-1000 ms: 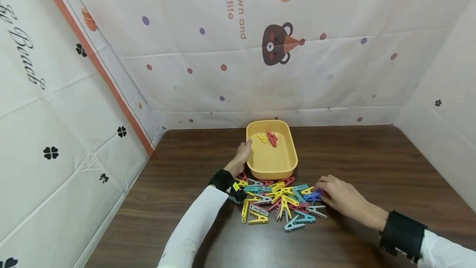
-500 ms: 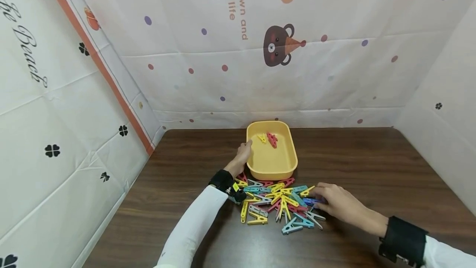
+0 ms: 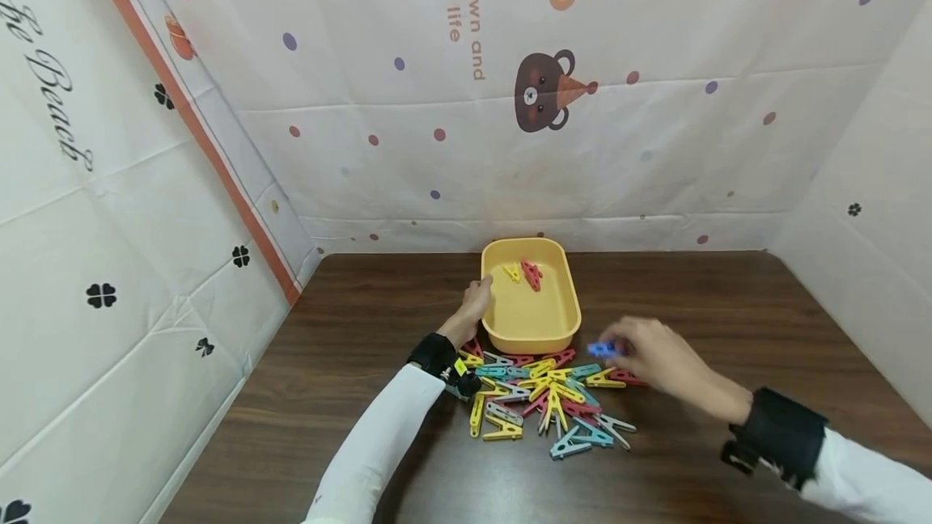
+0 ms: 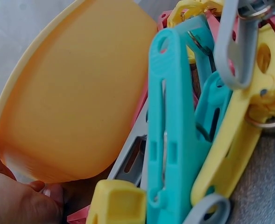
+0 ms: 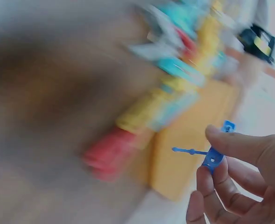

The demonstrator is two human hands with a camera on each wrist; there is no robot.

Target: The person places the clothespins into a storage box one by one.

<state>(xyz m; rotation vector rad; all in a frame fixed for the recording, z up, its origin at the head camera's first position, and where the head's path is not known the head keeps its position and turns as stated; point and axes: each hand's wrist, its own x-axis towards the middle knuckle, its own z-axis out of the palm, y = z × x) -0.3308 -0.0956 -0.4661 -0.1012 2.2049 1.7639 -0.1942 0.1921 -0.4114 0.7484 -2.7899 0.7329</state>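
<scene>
My right hand (image 3: 658,358) pinches a blue clothespin (image 3: 601,349) between thumb and fingers, raised over the right side of the pile. The right wrist view shows the thumb (image 5: 235,144) on one side of it and a thin blue prong sticking out. My left hand (image 3: 472,306) grips the left rim of a yellow plastic tray (image 3: 531,326). Inside the tray lie a small yellow clothespin (image 3: 512,272) and red ones (image 3: 532,275). In front of it spreads a pile of yellow, teal, red and grey clothespins, with a teal clothespin (image 4: 170,126) close to the left wrist camera.
The brown wooden table (image 3: 328,427) carries the tray near its back edge. White printed cloth (image 3: 408,168) hangs behind it and along both sides. At the pile's right lies a red clothespin (image 3: 628,378). The right wrist view is largely blurred.
My right hand has picked the blue clothespin out of the pile's right side and lifted it up toward the tray, exposing a red clothespin. The left hand stays at the tray.
</scene>
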